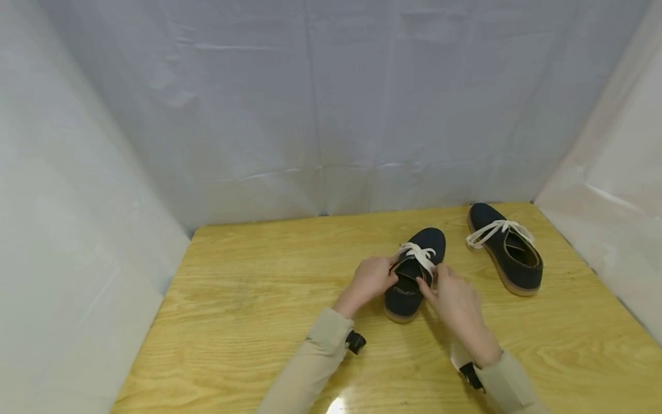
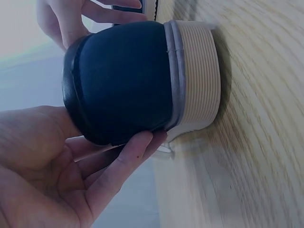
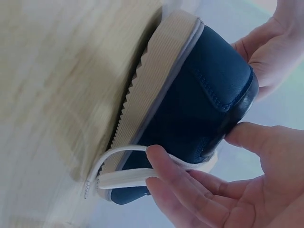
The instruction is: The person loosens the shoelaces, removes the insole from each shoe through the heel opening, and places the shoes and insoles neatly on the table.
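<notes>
**Left hand [image 1: 369, 282] and right hand [image 1: 457, 299] on the collar of a dark navy lace-up shoe [image 1: 408, 268]**

Nearest my head camera come two beige cloth sleeves [image 1: 310, 356], with a small black device [image 1: 355, 342] worn at each wrist.

Ahead of them, I have the shoe between my two hands, sole down and heel toward me. My left hand pinches the left side of the collar, its thumb at the opening and its fingers, nearly straight, along the outer wall. My right hand pinches the opposite side, thumb on the rim and fingers bent against the upper. Below both hands, the cream ribbed sole [image 2: 202, 71] sits on the yellowish wood-grain table [image 1: 248, 299].

Just beyond my fingers, the flat white lace [image 1: 425, 261] is tied across the shoe. Part of it runs down by my right fingertips (whether they grip it too, I can't tell from here).

Farther out, to the right of my right hand and well apart from it, a matching dark shoe with white laces [image 1: 501, 247] stands upright, toe pointing away. Beyond everything hangs creased greyish-white sheeting [image 1: 248, 115].
</notes>
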`<move>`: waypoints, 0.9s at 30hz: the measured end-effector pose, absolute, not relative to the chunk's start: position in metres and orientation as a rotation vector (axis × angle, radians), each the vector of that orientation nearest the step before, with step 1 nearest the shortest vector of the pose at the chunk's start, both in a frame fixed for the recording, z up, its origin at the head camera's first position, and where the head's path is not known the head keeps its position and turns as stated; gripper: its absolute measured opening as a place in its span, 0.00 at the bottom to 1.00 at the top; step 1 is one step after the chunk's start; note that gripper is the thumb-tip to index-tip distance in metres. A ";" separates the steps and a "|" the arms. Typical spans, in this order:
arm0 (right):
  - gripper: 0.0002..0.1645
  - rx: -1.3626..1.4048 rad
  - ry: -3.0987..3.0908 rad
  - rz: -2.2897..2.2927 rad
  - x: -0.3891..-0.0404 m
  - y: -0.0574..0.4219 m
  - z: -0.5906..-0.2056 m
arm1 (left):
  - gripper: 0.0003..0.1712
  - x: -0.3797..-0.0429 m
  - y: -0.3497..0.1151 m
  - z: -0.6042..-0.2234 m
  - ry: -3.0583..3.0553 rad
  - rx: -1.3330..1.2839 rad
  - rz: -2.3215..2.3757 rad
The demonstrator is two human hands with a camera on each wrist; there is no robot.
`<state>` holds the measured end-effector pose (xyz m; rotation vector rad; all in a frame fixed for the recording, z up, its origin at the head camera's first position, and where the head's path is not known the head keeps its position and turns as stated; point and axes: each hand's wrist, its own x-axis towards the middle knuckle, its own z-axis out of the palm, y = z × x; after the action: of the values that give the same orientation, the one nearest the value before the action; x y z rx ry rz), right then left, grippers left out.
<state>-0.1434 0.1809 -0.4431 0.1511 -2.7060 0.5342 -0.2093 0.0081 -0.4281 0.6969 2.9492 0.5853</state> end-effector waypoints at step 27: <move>0.18 0.314 -2.776 0.694 -0.138 0.175 -0.444 | 0.23 -0.214 -0.026 -0.425 2.824 0.734 0.665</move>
<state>-0.1377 0.1746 -0.4438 0.3141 -2.7757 0.6939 -0.2136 -0.0261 -0.4250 0.7337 2.8237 0.6650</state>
